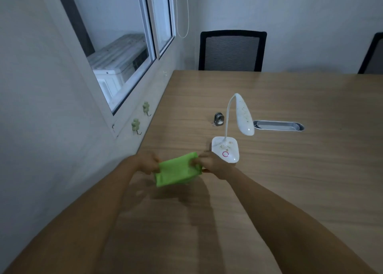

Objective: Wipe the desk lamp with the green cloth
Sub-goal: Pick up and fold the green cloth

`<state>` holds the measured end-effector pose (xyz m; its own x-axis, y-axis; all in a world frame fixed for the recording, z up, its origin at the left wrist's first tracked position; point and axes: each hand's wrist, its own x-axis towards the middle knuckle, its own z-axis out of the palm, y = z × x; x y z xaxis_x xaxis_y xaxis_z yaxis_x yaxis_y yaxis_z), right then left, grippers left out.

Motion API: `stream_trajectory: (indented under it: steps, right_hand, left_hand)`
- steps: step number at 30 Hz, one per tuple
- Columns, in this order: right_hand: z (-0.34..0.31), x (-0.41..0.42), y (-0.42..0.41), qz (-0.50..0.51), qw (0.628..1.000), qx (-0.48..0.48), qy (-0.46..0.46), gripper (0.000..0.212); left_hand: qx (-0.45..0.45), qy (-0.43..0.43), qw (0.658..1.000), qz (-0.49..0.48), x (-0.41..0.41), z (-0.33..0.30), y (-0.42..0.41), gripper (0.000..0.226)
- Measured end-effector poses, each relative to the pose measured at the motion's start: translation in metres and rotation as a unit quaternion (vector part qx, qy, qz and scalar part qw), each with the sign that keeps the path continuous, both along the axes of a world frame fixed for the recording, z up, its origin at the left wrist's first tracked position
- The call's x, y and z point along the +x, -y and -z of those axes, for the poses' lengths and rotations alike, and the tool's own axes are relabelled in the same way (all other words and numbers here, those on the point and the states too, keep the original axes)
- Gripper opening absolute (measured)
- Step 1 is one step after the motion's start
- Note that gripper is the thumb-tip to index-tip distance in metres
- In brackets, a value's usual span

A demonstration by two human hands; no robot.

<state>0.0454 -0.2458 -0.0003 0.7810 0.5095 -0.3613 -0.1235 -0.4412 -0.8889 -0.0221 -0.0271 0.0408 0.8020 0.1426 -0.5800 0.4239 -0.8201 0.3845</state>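
A bright green cloth [177, 169], folded, is held just above the wooden table [290, 170] between both hands. My left hand [146, 162] grips its left edge and my right hand [211, 164] grips its right edge. The white desk lamp [227, 149] stands just right of my right hand, with a square base bearing a pink ring button, a thin bent neck and a speckled oval head [244, 116] tilted downward. The cloth is not touching the lamp.
A small metal ring-shaped object [218, 119] lies behind the lamp. A metal cable tray [278, 125] is set into the table to the right. The wall with green hooks [136, 125] and a window borders the left edge. Black chairs [231, 51] stand at the far side.
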Motion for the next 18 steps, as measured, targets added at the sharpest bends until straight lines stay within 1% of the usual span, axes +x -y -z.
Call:
stream_trajectory:
  steps: [1,2,3,5,6,8,11,14,16,18]
  right_hand:
    - [-0.002,0.001,0.004,0.027,0.998,0.035,-0.055,0.015]
    - [-0.003,0.002,0.008,0.056,0.99,0.071,-0.105,0.017]
    - [-0.005,0.0,0.013,0.083,0.98,0.108,-0.146,0.017]
    - [-0.006,-0.002,0.023,0.125,0.954,0.172,-0.21,0.023]
    - [-0.005,-0.004,0.028,0.137,0.943,0.195,-0.231,0.029]
    - [0.0,-0.009,0.036,0.148,0.926,0.234,-0.256,0.041]
    - [0.007,-0.02,0.044,0.152,0.907,0.275,-0.28,0.051]
    - [0.008,-0.03,0.045,0.109,0.903,0.294,-0.295,0.059]
    - [0.008,-0.036,0.046,0.093,0.908,0.282,-0.294,0.064]
    - [0.011,-0.038,0.046,0.094,0.926,0.248,-0.269,0.054]
  left_hand:
    - [-0.05,-0.006,0.998,-0.036,-0.004,-0.001,0.006,0.013]
    - [-0.099,-0.01,0.993,-0.068,-0.008,-0.001,0.012,0.011]
    - [-0.147,-0.012,0.985,-0.094,-0.011,0.0,0.018,0.013]
    - [-0.234,-0.016,0.963,-0.136,-0.017,0.003,0.028,0.027]
    - [-0.265,-0.017,0.952,-0.151,-0.019,0.004,0.034,0.032]
    - [-0.31,-0.018,0.935,-0.17,-0.022,0.007,0.042,0.036]
    - [-0.351,-0.022,0.915,-0.197,-0.027,0.013,0.055,0.038]
    - [-0.38,-0.022,0.897,-0.224,-0.031,0.022,0.062,0.039]
    - [-0.376,-0.018,0.898,-0.229,-0.033,0.028,0.065,0.04]
    - [-0.367,-0.014,0.902,-0.228,-0.035,0.032,0.068,0.041]
